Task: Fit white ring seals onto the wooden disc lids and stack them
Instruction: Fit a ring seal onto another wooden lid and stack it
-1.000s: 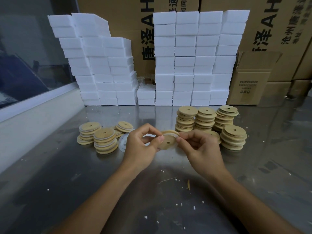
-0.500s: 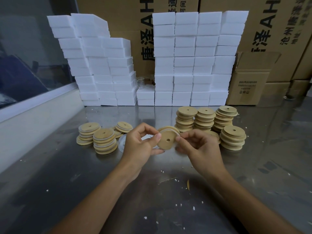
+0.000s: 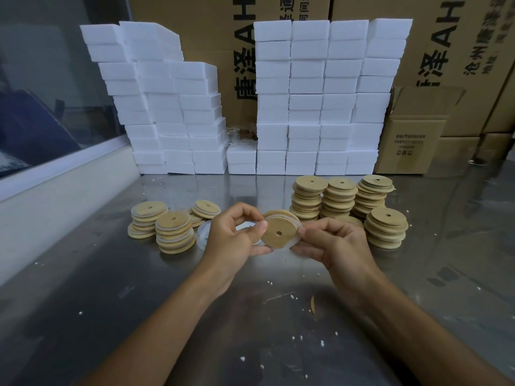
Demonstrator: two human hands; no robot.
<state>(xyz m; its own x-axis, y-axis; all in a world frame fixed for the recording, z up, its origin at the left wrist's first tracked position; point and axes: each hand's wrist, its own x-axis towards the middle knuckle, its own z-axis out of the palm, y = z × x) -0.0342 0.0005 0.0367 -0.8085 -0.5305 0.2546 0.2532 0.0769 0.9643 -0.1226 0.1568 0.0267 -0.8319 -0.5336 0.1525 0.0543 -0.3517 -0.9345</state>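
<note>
In the middle of the frame, the left hand [image 3: 232, 235] and right hand [image 3: 331, 240] pinch one wooden lid [image 3: 278, 233] with their fingers, above the counter [image 3: 83, 288]. A white ring [image 3: 296, 238] sits part way around it. If the fingers let go too soon, the stretchy ring could pop off.

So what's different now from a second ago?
Little. Both hands, left and right, kept holding the wooden disc lid above the table, turning it so its flat face with the hole now tips more toward the camera, the white ring seal showing round its edge. The lid stacks on either side stayed put.
</note>
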